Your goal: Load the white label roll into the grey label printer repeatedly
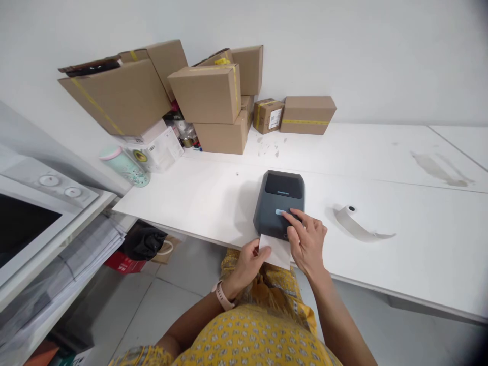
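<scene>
A dark grey label printer (267, 203) stands near the front edge of the white table. White paper (277, 251) sticks out of its front side and hangs over the table edge. My left hand (249, 262) pinches the left side of this paper between thumb and fingers. My right hand (308, 239) lies over the printer's front right corner, one finger touching the top beside a small light-coloured button (280, 212). Its fingers are apart and hold nothing. A small roll of white paper (351, 209), partly unrolled, lies to the right of the printer.
Cardboard boxes (206, 94) are stacked at the back left, with a small taped box (268, 116) and a longer box (308, 115) against the wall. A mint-green tumbler (127, 166) stands at the left end of the table (183, 193). A microwave (38, 203) is further left.
</scene>
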A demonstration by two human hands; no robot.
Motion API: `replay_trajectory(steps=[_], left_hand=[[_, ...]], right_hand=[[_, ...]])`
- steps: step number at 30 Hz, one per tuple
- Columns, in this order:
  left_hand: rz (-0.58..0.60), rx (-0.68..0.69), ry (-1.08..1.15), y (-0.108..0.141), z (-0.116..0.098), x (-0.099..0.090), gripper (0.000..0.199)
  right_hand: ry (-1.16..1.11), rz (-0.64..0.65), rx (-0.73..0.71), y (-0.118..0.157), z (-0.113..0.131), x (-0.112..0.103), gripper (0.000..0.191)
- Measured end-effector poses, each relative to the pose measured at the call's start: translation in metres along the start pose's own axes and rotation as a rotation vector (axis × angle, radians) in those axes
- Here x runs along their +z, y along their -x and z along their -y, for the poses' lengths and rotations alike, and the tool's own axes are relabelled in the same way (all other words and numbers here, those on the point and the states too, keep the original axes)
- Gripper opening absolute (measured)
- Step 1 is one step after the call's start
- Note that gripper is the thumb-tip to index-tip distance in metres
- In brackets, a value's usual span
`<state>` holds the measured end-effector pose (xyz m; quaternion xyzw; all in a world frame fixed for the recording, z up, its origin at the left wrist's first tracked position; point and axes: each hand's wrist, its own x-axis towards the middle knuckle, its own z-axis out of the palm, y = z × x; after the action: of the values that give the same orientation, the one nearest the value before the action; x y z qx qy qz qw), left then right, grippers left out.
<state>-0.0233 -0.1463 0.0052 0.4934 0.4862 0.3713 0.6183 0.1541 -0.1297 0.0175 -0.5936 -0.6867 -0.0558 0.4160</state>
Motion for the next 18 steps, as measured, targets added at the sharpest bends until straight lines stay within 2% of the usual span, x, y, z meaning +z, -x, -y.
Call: replay_trajectory(steps=[2,4,6,8,10,13,18], left_hand=[[-0.074,0.074,-0.102,0.004,-0.005,-0.007,0.031],[-0.201,0.137,-0.143,0.004,-0.008,-0.012,0.027],[-0.329,0.193,-0.154,0.000,-0.008,-0.016,0.028],[-0.400,0.259,-0.164,-0.007,-0.007,-0.018,0.030],[-0.399,0.335,-0.168,-0.015,-0.007,-0.016,0.034],[-0.332,0.425,-0.176,-0.023,-0.011,-0.011,0.045],[-0.226,0.376,-0.169,-0.026,-0.015,-0.004,0.055]], right_hand=[[0.115,0.004,-0.046,-0.008,0.005,-0.002,0.028],[0.187,-0.001,-0.091,-0.017,0.009,-0.003,0.022],[0.204,-0.008,-0.134,-0.025,0.010,-0.002,0.016],[0.178,0.001,-0.167,-0.030,0.009,0.000,0.014],[0.137,0.026,-0.171,-0.030,0.005,0.003,0.014],[0.055,0.032,-0.109,-0.016,-0.002,0.007,0.015],[-0.235,-0.003,0.177,0.026,-0.011,0.012,0.044]])
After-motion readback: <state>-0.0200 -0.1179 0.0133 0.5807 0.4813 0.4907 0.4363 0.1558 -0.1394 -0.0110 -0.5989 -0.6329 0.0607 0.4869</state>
